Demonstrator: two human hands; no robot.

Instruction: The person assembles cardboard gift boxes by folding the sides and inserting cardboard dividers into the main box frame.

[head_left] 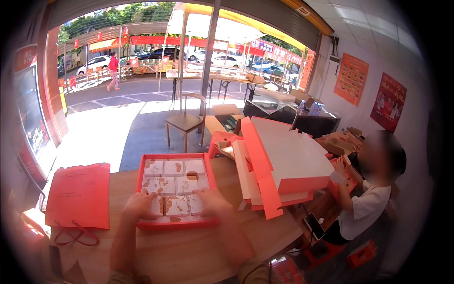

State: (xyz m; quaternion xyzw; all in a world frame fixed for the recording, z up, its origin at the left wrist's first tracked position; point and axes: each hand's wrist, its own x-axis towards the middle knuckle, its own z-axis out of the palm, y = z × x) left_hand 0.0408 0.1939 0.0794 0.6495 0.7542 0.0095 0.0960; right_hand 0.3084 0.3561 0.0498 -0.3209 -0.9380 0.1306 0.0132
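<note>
Small dark print marks the red bag (78, 194) at left, too fine to read; the cartons (166, 184) bear gold motifs. The box (211, 175) holding them lies open side up on the surface (175, 251), right of the bag, long axis apparently near–far. The left hand (138, 206) and right hand (213, 204) contact the cartons at the box's near half; whether either hand grasps one cannot be determined.
</note>
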